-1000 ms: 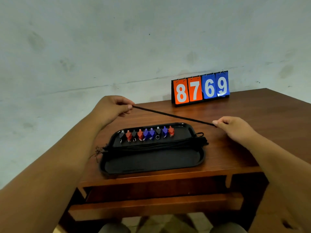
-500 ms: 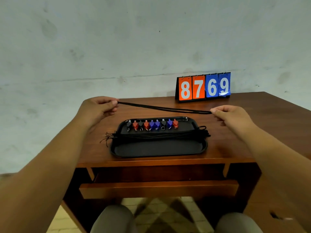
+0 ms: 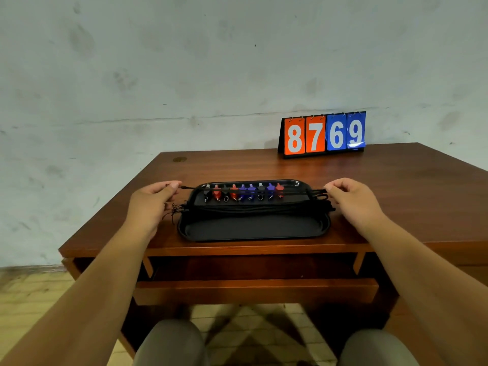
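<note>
- Half a second ago we held the black cord up in the air, above the tray. Now both our hands have come down, and the cord sits low, just over the tray's far side.
- Our left hand (image 3: 155, 199) is beside the left end of the tray (image 3: 253, 237). Its fingers (image 3: 173, 185) are curled and pinch one end of the cord (image 3: 188, 187).
- Just below that hand, some loose thread ends stick out over the tray's edge.
- The tray sits near the front of the brown surface (image 3: 396, 186).
- A row of red, blue and black whistles (image 3: 243, 191) runs along the tray's far side.
- A pile of other black cords (image 3: 258, 208) lies across the middle of the tray, from side to side. The near part of the tray is bare.
- Our cord runs from left to right over the whistles. It is black on black, so we cannot tell if it touches them yet.
- Our right hand (image 3: 351, 199) is beside the right end of the tray. Its fingers (image 3: 330, 186) are curled too, and they seem to pinch the other end of the cord.
- Far back on the right stands a score board (image 3: 323, 134) that reads 8769.
- We think the job is to lay cords straight in the tray. Many lie there already. This one is almost down, but we have not let go of it. We cannot see whether more cords are waiting.
</note>
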Action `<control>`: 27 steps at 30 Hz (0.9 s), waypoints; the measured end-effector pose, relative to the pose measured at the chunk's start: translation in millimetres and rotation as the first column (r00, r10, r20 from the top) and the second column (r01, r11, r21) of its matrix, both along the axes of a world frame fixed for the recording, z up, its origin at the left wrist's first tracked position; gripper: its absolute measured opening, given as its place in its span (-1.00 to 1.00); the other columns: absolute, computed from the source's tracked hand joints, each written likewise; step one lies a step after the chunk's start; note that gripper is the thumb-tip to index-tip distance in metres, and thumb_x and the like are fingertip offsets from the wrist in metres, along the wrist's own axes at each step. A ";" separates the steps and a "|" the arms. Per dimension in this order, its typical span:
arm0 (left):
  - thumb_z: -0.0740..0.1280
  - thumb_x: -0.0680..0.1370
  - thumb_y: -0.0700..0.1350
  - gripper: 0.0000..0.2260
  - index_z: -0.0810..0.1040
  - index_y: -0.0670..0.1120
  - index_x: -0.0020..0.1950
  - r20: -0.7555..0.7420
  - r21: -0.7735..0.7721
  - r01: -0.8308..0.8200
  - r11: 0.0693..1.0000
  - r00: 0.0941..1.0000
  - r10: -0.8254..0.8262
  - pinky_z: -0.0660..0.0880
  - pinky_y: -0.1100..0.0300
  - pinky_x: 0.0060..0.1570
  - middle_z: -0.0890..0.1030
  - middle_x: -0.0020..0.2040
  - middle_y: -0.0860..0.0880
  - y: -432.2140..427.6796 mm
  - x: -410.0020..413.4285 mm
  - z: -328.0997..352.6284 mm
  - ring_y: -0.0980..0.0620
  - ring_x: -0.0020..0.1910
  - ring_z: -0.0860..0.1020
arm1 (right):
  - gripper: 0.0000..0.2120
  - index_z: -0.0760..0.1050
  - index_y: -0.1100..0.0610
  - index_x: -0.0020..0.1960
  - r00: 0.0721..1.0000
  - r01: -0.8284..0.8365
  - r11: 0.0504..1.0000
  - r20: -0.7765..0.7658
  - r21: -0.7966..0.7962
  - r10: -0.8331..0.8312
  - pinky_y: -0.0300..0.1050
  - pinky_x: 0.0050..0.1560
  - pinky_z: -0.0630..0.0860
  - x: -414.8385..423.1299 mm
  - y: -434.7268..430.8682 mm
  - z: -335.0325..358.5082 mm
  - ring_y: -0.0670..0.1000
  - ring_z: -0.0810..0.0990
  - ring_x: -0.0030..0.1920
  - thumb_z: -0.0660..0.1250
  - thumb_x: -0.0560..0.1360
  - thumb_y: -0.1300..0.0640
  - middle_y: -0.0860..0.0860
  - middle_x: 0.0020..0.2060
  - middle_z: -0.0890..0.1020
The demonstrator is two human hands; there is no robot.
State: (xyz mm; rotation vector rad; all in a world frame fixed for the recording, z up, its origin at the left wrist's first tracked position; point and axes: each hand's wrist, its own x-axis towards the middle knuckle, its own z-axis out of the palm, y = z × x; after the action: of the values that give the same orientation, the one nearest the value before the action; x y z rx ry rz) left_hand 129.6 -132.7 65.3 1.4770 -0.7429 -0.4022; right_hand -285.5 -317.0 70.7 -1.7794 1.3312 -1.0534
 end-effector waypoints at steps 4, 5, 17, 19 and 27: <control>0.49 0.64 0.01 -0.84 0.81 0.07 0.18 0.043 0.012 -0.064 0.998 0.997 0.063 0.53 0.08 0.27 0.77 0.14 0.12 -2.4 -9.6 -9.1 0.18 0.17 0.62 | -0.85 0.68 -0.08 0.00 0.998 0.055 0.998 0.001 -0.019 -0.055 0.03 -0.05 0.60 -0.3 0.3 -12.8 0.08 0.69 -0.08 0.36 0.68 -0.07 -0.02 -0.10 0.74; 0.49 0.63 0.00 -0.84 0.81 0.05 0.18 0.056 0.012 -0.076 0.997 0.996 0.075 0.52 0.09 0.30 0.76 0.14 0.13 -3.2 -10.4 -10.1 0.20 0.19 0.61 | -0.85 0.68 -0.08 0.00 0.998 0.059 0.998 -0.004 -0.026 -0.059 0.05 -0.02 0.60 -0.3 0.9 -13.2 0.08 0.69 -0.06 0.37 0.67 -0.07 -0.03 -0.10 0.74; 0.53 0.60 0.03 -0.84 0.82 0.03 0.14 0.085 0.066 -0.106 0.992 0.991 0.101 0.61 0.02 0.29 0.79 0.07 0.08 1.0 -8.6 -17.0 0.05 0.16 0.70 | -0.87 0.72 -0.09 -0.04 0.998 0.010 1.000 -0.057 -0.020 -0.011 0.01 -0.02 0.63 0.5 1.4 -16.7 0.06 0.73 -0.05 0.42 0.64 -0.01 -0.10 -0.09 0.76; 0.52 0.62 0.00 -0.83 0.81 -0.01 0.15 0.131 0.092 -0.111 0.990 0.987 0.098 0.59 0.06 0.25 0.78 0.06 0.06 0.8 -11.5 -17.2 0.04 0.16 0.69 | -0.87 0.72 -0.09 -0.04 0.998 0.006 1.000 -0.058 -0.015 -0.007 0.05 0.03 0.65 0.9 2.2 -17.1 0.08 0.74 -0.04 0.42 0.64 -0.02 -0.09 -0.09 0.76; 0.48 0.64 -0.09 -0.88 0.80 0.04 0.12 0.195 0.159 -0.162 0.974 0.972 0.130 0.58 0.07 0.24 0.75 0.11 0.05 2.8 -13.7 -16.6 0.02 0.18 0.65 | -0.87 0.73 -0.08 -0.01 0.998 -0.007 1.000 -0.057 -0.029 0.006 0.03 0.04 0.63 -0.5 4.7 -16.0 0.03 0.72 -0.02 0.41 0.65 -0.02 -0.09 -0.05 0.75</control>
State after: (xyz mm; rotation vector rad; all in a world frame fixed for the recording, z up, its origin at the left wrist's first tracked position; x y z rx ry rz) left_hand 115.9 -129.9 48.8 1.7392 -0.7529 -0.2234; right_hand -285.9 -312.3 54.7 -1.8464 1.3500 -1.0299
